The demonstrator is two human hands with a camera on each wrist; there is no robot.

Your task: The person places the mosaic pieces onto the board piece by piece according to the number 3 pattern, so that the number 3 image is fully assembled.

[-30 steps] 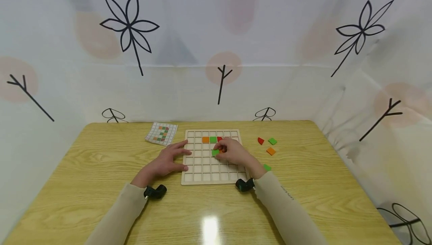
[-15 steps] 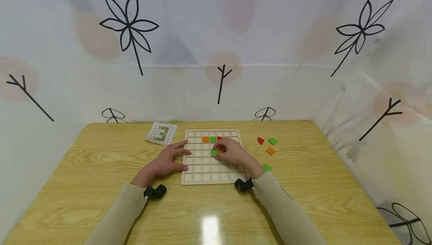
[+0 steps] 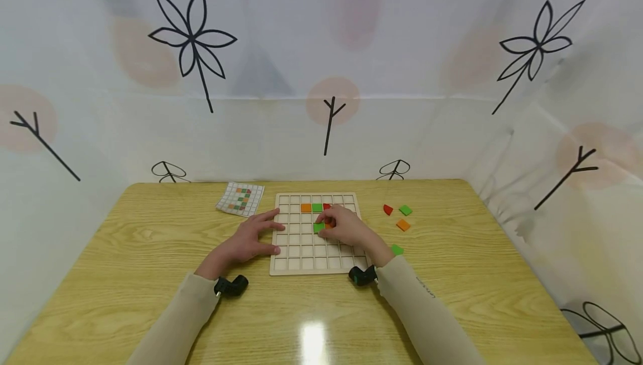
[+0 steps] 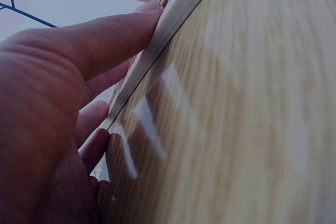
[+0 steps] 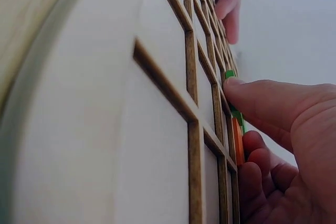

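A wooden grid board (image 3: 293, 250) lies mid-table. My right hand (image 3: 346, 228) is over its centre and pinches a green square tile (image 3: 318, 228) between thumb and fingers at a grid cell. Right beside it is an orange tile (image 5: 239, 142), partly covered by the fingers. In the row above lie an orange tile (image 3: 306, 208), a green tile (image 3: 317, 207) and a red piece (image 3: 327, 206), which the hand partly hides. My left hand (image 3: 248, 239) rests at the board's left edge, fingers spread, with the thumb (image 4: 126, 32) against the rim.
At the back left is a paper card (image 3: 236, 195) printed with a coloured grid pattern. Right of the board lie a red quarter-round piece (image 3: 388, 210), a green tile (image 3: 406, 210), an orange tile (image 3: 403, 225) and another green piece (image 3: 397, 249) by the right wrist.
The right hand has shifted the green tile slightly left, and it now looks squarer to its grid cell. The left hand stays where it was.
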